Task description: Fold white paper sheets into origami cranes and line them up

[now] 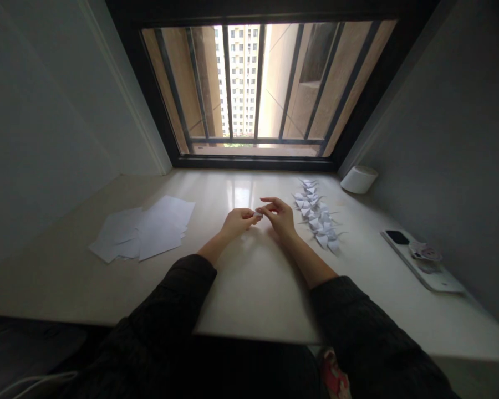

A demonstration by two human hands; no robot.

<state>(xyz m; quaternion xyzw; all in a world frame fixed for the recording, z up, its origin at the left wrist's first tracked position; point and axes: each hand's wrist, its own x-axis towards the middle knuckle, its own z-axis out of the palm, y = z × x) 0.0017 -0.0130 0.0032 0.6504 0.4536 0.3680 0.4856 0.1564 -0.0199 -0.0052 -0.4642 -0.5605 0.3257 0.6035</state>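
A small piece of folded white paper (258,214) is pinched between my two hands above the middle of the sill; most of it is hidden by fingers. My left hand (238,223) is closed on its left side. From the right, my right hand (279,217) grips it between thumb and a finger, with the index finger raised. Just right of that hand stand several folded paper cranes (316,213), crowded together in rows. Farther left lies a loose, fanned pile of white paper sheets (162,227).
A white roll (359,180) lies by the right wall. Nearer me on the right is a white phone (424,266) with a round grip on its back. The barred window (253,162) closes off the far side, and the sill's front edge (258,337) runs close to me.
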